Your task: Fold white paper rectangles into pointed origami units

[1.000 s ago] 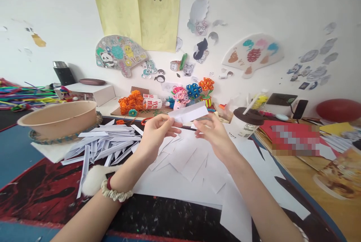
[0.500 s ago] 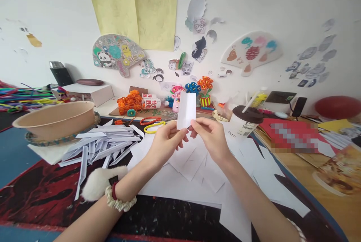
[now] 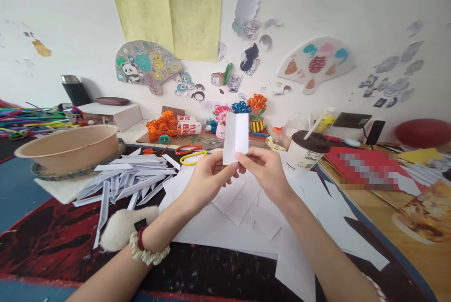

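Observation:
A small white paper sheet (image 3: 235,135) stands upright between my hands, with a lengthwise crease down its middle. My left hand (image 3: 211,177) pinches its lower left corner, thumb in front and fingers curled behind. At the lower right edge, my right hand (image 3: 264,168) grips it the same way, thumb on the front. Beneath my hands, loose white paper pieces (image 3: 243,203) lie overlapping on larger white sheets. To the left is a heap of folded paper strips (image 3: 130,177). Just behind my left hand lie yellow-handled scissors (image 3: 193,156) and an orange-handled tool (image 3: 186,148).
A beige basin (image 3: 70,149) stands at the left, and a white fluffy object (image 3: 121,231) lies by my left wrist. At the right are a lidded cup with a straw (image 3: 305,151) and a red packet (image 3: 366,166). Orange craft flowers (image 3: 162,128) stand at the back.
The paper has shifted slightly right and its crease shows more clearly. My right thumb has moved up onto the paper's front face. The things on the table stay put.

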`<move>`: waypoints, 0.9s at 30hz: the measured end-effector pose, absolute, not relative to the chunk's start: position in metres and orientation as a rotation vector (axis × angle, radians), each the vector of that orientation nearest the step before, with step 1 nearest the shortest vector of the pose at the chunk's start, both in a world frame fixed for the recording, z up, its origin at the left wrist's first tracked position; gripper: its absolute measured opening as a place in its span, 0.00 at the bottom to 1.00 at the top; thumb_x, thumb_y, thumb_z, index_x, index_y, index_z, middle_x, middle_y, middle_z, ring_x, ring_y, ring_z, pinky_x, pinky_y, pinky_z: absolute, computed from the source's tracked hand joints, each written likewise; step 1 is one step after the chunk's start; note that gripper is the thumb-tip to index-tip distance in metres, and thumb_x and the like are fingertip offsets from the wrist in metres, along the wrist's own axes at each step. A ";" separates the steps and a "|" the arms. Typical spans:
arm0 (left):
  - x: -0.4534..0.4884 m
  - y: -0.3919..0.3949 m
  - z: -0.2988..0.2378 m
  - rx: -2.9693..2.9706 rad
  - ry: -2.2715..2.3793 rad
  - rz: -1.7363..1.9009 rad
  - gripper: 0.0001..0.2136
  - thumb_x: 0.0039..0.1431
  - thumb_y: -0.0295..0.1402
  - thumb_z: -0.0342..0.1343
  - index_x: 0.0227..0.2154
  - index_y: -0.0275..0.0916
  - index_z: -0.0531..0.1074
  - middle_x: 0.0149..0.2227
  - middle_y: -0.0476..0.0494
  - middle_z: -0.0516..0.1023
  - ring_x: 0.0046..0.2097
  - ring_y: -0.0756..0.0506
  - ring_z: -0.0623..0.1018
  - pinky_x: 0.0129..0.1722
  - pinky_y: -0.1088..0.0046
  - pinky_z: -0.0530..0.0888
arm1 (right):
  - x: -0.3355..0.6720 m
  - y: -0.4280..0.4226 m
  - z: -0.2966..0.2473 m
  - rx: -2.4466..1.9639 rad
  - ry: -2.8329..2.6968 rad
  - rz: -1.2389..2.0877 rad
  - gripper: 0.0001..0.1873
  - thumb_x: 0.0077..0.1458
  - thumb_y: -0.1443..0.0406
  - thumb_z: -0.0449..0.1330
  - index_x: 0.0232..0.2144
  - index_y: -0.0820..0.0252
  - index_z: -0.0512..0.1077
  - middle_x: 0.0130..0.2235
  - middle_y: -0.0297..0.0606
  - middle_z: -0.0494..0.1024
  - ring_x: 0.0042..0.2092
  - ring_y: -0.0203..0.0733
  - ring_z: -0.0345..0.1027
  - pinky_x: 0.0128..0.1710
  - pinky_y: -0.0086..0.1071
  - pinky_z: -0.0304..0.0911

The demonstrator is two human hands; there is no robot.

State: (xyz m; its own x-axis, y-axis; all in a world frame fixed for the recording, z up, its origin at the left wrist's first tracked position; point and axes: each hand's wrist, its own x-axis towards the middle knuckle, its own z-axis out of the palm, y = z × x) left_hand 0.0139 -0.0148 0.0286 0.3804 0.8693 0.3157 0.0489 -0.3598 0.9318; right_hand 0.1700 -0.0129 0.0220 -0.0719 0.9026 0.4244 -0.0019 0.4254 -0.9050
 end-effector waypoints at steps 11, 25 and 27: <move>-0.017 0.003 0.033 3.015 0.764 1.593 0.08 0.60 0.25 0.54 0.40 0.44 0.73 0.42 0.43 0.73 0.40 0.45 0.71 0.37 0.69 0.68 | 0.185 -0.008 0.024 -0.901 -1.438 1.090 0.15 0.47 0.57 0.67 0.19 0.62 0.74 0.20 0.35 0.71 0.22 0.35 0.61 0.22 0.32 0.57; -0.010 -0.002 0.034 2.701 0.923 1.428 0.04 0.60 0.34 0.58 0.31 0.43 0.77 0.34 0.45 0.67 0.38 0.45 0.65 0.39 0.67 0.63 | 0.180 -0.013 0.027 -0.898 -1.525 1.045 0.15 0.49 0.57 0.67 0.19 0.61 0.74 0.21 0.35 0.72 0.22 0.34 0.61 0.22 0.31 0.59; -0.007 -0.003 0.032 2.574 0.935 1.442 0.04 0.60 0.33 0.58 0.32 0.41 0.75 0.33 0.46 0.68 0.39 0.46 0.67 0.40 0.68 0.64 | 0.180 -0.012 0.025 -0.869 -1.525 1.063 0.13 0.50 0.58 0.66 0.21 0.61 0.76 0.22 0.36 0.74 0.23 0.35 0.63 0.22 0.31 0.60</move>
State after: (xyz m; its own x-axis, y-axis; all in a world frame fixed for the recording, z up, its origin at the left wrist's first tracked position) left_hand -0.0065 -0.0026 0.0318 0.3837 0.5239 0.7605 0.4803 -0.8166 0.3202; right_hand 0.1799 -0.0123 0.0251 -0.2005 0.9195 0.3382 0.0010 0.3454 -0.9385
